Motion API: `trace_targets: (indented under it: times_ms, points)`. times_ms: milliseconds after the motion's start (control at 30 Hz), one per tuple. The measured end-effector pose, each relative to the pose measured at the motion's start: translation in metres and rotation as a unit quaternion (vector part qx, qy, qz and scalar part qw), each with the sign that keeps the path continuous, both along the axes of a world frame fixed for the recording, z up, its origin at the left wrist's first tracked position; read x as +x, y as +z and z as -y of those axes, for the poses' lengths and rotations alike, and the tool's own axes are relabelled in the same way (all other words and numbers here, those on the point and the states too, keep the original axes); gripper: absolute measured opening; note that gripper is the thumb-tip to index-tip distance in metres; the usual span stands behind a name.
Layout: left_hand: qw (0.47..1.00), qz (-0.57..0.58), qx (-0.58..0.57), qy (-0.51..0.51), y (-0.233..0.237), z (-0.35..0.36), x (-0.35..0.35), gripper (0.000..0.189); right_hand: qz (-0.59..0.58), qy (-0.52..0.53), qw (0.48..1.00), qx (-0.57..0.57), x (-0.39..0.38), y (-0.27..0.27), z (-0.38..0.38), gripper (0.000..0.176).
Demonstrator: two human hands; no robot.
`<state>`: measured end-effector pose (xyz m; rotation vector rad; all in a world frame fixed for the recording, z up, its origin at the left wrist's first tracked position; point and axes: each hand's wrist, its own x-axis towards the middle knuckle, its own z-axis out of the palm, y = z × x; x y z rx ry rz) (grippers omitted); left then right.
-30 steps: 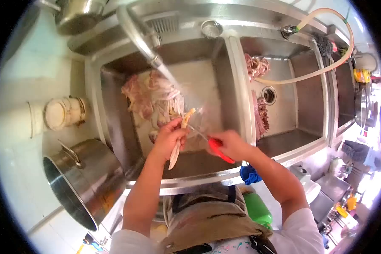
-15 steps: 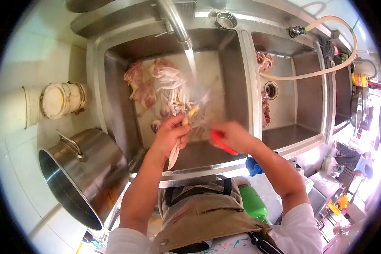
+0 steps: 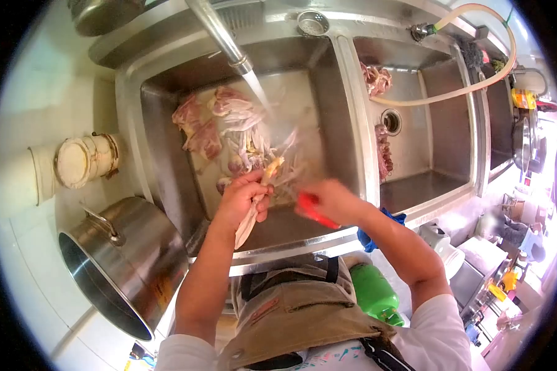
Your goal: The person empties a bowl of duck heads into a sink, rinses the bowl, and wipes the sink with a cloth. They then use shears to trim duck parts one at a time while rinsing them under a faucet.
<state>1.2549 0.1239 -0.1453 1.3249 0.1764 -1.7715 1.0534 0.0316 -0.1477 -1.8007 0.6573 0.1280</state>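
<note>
My left hand (image 3: 246, 196) is closed around a long pale strip of meat (image 3: 249, 226) with a yellowish upper end, held over the front of the left sink basin (image 3: 319, 148). Its tail hangs below my fist. Close by on the right, my right hand (image 3: 333, 201) grips a red-handled tool (image 3: 315, 210). Motion smears its working end, so I cannot make out its shape. Beyond my left hand lies a pile of pale, stringy pieces (image 3: 250, 139) and darker purplish lumps. Reddish meat pieces (image 3: 201, 133) rest to their left.
Water runs from the faucet (image 3: 232, 52) into the left basin. The right basin (image 3: 408, 185) holds more meat (image 3: 376, 80) and a drain, with a hose (image 3: 452, 96) across it. A big steel pot (image 3: 130, 253) stands at left, a green gas cylinder (image 3: 377, 294) below the sink edge.
The view has shifted, moving the sink and faucet left and slightly up in the picture. Both hands keep their grips; the right hand appears slightly nearer the left and remains blurred.
</note>
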Motion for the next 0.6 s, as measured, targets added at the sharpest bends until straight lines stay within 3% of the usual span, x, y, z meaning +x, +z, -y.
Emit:
trace_targets:
  times_ms: [100,233,333,433,467,600]
  points:
    - [0.999,-0.018,0.005,-0.028,-0.010,-0.003,-0.001,0.033,-0.036,-0.058,0.997,0.023,-0.001,0.003,0.001,0.022]
    - [0.999,-0.021,0.026,-0.037,-0.006,0.004,-0.003,0.041,-0.036,-0.002,0.999,0.035,-0.006,-0.004,0.001,0.020]
    - [0.997,-0.069,0.009,-0.031,-0.029,-0.002,-0.003,0.045,-0.073,-0.059,0.992,0.088,-0.010,-0.011,0.004,0.019]
    - [0.996,-0.085,0.000,-0.033,-0.029,-0.001,-0.003,0.044,-0.010,-0.032,0.999,0.009,-0.008,-0.013,0.000,0.018]
    - [0.996,-0.084,-0.004,-0.040,-0.027,0.000,-0.004,0.044,-0.038,-0.077,0.995,0.052,-0.007,-0.008,0.006,0.017]
    - [0.995,-0.085,0.003,-0.042,-0.030,0.003,0.000,0.045,-0.024,-0.034,0.997,0.067,-0.014,-0.021,0.003,0.036]
